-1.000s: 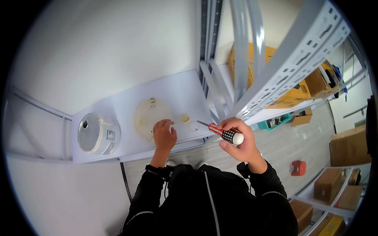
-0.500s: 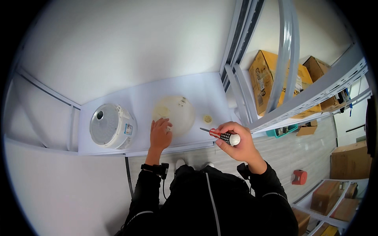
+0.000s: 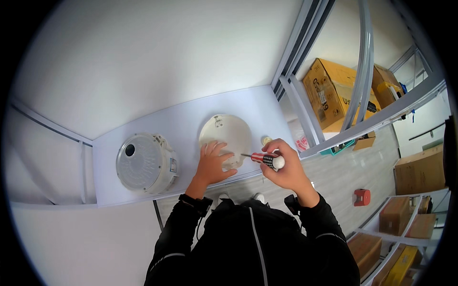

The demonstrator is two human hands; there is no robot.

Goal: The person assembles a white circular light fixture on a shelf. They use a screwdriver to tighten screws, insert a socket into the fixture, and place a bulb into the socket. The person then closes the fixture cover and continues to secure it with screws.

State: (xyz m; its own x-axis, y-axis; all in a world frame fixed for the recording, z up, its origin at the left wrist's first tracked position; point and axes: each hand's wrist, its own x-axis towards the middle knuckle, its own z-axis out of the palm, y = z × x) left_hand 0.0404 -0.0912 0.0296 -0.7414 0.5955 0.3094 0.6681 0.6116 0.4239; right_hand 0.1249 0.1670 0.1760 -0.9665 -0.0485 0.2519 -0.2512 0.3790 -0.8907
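A round off-white plastic cover (image 3: 237, 131) lies on the white shelf. My left hand (image 3: 211, 161) is on its near left part, fingers spread and nothing gripped. My right hand (image 3: 287, 168) is closed around a screwdriver (image 3: 262, 158) with a red, white and black handle and a white end. The screwdriver's thin shaft points left, its tip over the cover's right side; I cannot tell whether it touches. Just beyond my right fingers sits a small round cream-coloured piece (image 3: 265, 140), partly hidden by them.
A white drum-shaped housing (image 3: 139, 162) with a dark round hole stands at the shelf's left. Grey metal uprights (image 3: 301, 112) rise at the right, with a yellow carton (image 3: 329, 93) behind them. A red stool (image 3: 362, 197) and boxes on shelves (image 3: 395, 214) are farther right.
The screwdriver tip has come over the cover's right side. My left hand has shifted toward the cover's near edge, its fingers spread wider. The whole view has also shifted.
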